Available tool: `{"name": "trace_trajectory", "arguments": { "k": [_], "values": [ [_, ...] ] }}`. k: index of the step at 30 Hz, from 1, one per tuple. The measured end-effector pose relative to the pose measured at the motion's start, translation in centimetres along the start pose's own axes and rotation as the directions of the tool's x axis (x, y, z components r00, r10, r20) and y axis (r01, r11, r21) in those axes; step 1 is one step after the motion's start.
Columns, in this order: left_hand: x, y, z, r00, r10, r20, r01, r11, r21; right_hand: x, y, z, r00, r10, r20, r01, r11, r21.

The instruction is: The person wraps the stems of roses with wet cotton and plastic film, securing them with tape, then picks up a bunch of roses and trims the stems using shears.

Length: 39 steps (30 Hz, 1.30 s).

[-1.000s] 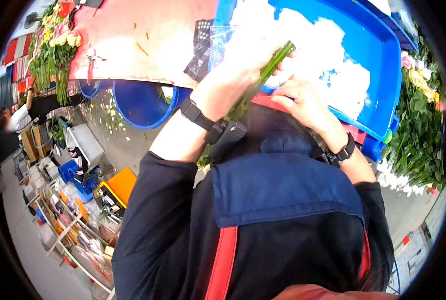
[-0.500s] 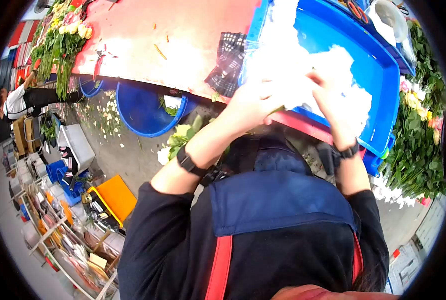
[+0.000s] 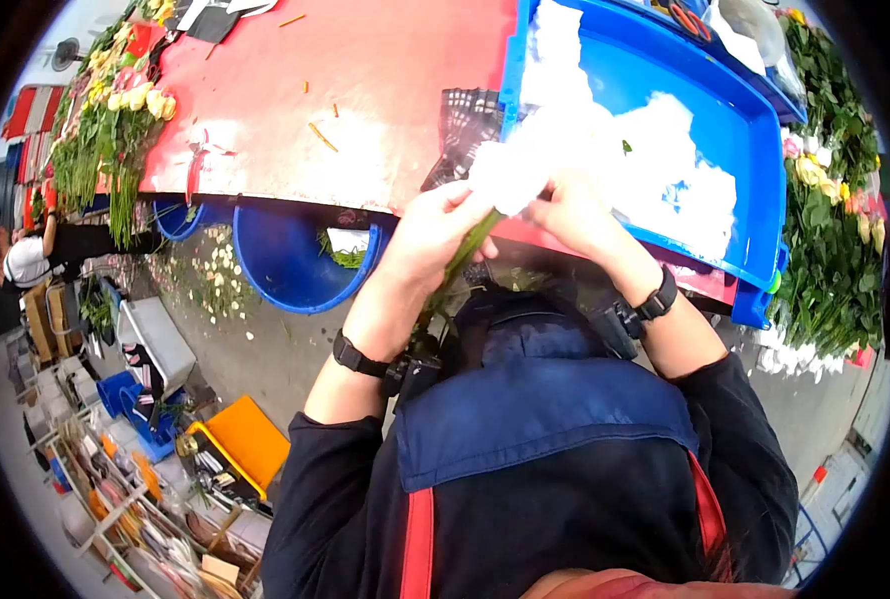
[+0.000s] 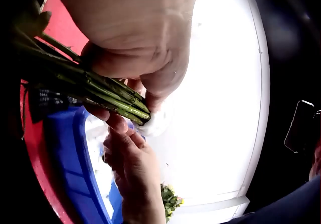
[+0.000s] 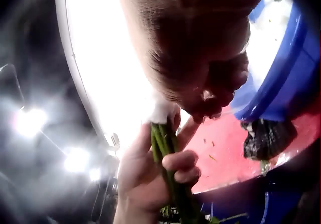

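A bundle of green flower stems [image 4: 108, 96] lies in my left hand [image 3: 443, 232], the fingers and thumb curled round it near the cut ends. White cotton-like padding [image 5: 163, 111] covers those ends. My right hand [image 3: 583, 215] pinches this padding with curled fingers, close against the left fingertips. The right wrist view shows the stems [image 5: 168, 146] running down through the left hand [image 5: 143, 184]. The flower heads are hidden below the hands. More white padding [image 3: 665, 140] lies in the blue tray [image 3: 735, 90] just beyond my hands.
The tray stands on a red-topped table [image 3: 365, 60], beside a dark checked cloth [image 3: 465, 125]. Below the edge is a blue tub [image 3: 295, 270]. Bunched flowers [image 3: 830, 230] stand at right and others [image 3: 115, 130] lie at far left, near another person [image 3: 30, 255].
One second ago the stem ends were bare and my right hand was apart from them. Both hands then met over the tray's white padding, and they have drawn back with padding over the ends.
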State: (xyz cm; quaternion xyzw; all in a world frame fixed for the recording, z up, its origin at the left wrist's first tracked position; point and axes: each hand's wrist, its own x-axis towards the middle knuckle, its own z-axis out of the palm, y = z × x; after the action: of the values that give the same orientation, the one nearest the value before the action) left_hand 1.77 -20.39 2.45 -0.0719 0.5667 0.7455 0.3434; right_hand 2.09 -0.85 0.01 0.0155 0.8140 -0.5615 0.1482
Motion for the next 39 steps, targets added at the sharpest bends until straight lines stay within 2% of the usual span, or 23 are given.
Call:
{"name": "trace_trajectory", "arguments": {
  "k": [3,6,8,10,13,14,15,16,18,20,21,22,24,26,28,29,32,34,35,36,37,38,39],
  "values": [
    [0.4,-0.6,-0.2,0.997,0.047,0.056,-0.047,0.999,0.004,-1.3,-0.4,0.7,0.998,-0.050,0.029,0.042,0.973,0.227],
    [0.5,-0.8,-1.4,0.995,0.094,0.018,-0.094,0.995,0.020,-2.4,-0.9,-2.3,0.967,0.226,0.119,-0.249,0.938,0.241],
    [0.0,-0.5,-1.5,0.994,0.113,-0.002,-0.113,0.993,0.028,-2.6,-0.5,-3.0,0.984,0.180,0.013,-0.166,0.876,0.452],
    [-0.3,-0.7,-0.8,0.987,0.161,-0.015,-0.156,0.973,0.171,-2.9,-1.5,-3.2,0.985,0.149,-0.084,-0.086,0.856,0.510],
    [-0.3,-2.6,1.5,0.946,0.314,-0.077,-0.263,0.885,0.384,-3.8,-4.1,-1.8,0.968,-0.170,-0.182,0.210,0.951,0.227],
    [0.2,-3.3,1.5,0.899,0.433,-0.062,-0.365,0.821,0.438,-4.5,-4.9,-1.6,0.945,-0.310,-0.103,0.320,0.942,0.101],
    [0.8,-4.0,1.4,0.839,0.542,-0.041,-0.457,0.743,0.489,-5.3,-5.1,-1.4,0.888,-0.460,-0.005,0.457,0.882,-0.115],
    [1.2,-4.6,1.4,0.767,0.642,-0.013,-0.537,0.652,0.535,-5.8,-4.7,-1.0,0.791,-0.611,0.041,0.585,0.735,-0.343],
    [0.4,-3.1,3.1,0.870,0.465,-0.163,-0.377,0.842,0.386,-7.9,-3.7,-0.4,0.830,-0.551,0.085,0.540,0.756,-0.370],
    [-0.7,-1.0,5.0,0.925,0.313,-0.217,-0.239,0.921,0.308,-9.7,-1.4,0.3,0.904,-0.427,0.037,0.425,0.881,-0.209],
    [-0.4,-1.5,5.4,0.926,0.343,-0.155,-0.302,0.923,0.238,-10.4,-0.5,0.1,0.976,-0.209,0.064,0.210,0.978,-0.016],
    [-0.3,-1.7,6.1,0.950,0.288,-0.118,-0.265,0.947,0.179,-10.8,1.0,0.3,0.992,-0.114,0.062,0.105,0.986,0.130],
    [0.0,-2.4,8.1,0.985,0.170,-0.023,-0.168,0.983,0.071,-11.6,4.0,0.7,0.993,0.076,0.091,-0.107,0.905,0.413],
    [0.6,-3.9,11.1,0.990,0.140,0.005,-0.140,0.989,0.051,-13.1,6.7,1.0,0.973,-0.136,0.187,0.034,0.883,0.469],
    [0.6,-5.3,15.3,0.998,0.064,-0.001,-0.064,0.997,0.049,-14.9,8.6,0.2,0.977,-0.047,0.206,-0.034,0.927,0.373],
    [0.6,-6.2,16.2,0.999,0.015,0.032,-0.020,0.989,0.145,-15.4,10.6,-0.1,0.985,-0.073,0.158,0.003,0.913,0.407],
    [-0.5,-9.8,19.6,0.990,0.077,0.115,-0.095,0.983,0.156,-19.5,12.1,-4.0,0.997,-0.045,0.067,0.013,0.907,0.421],
    [-2.1,-12.4,23.5,0.969,0.174,0.174,-0.217,0.937,0.275,-21.6,14.3,-6.4,0.977,0.128,0.169,-0.187,0.893,0.410],
    [-2.4,-13.4,25.1,0.965,0.170,0.198,-0.235,0.897,0.374,-23.0,15.0,-7.1,0.996,-0.065,0.061,0.026,0.862,0.506],
    [-2.6,-14.1,26.7,0.960,0.171,0.221,-0.258,0.847,0.464,-24.4,15.0,-8.3,0.966,-0.249,-0.063,0.240,0.787,0.568],
    [-2.7,-15.2,28.7,0.963,0.200,0.181,-0.256,0.893,0.370,-26.2,15.3,-11.3,0.975,-0.212,0.067,0.180,0.929,0.322],
    [-2.3,-16.1,30.1,0.941,0.284,0.186,-0.340,0.768,0.543,-27.9,15.9,-14.2,0.974,-0.111,0.198,0.132,0.987,-0.094],
    [-2.5,-16.6,31.8,0.968,0.211,0.134,-0.250,0.832,0.496,-30.2,15.3,-17.0,0.955,-0.240,0.176,0.264,0.956,-0.128]
  ]
}}
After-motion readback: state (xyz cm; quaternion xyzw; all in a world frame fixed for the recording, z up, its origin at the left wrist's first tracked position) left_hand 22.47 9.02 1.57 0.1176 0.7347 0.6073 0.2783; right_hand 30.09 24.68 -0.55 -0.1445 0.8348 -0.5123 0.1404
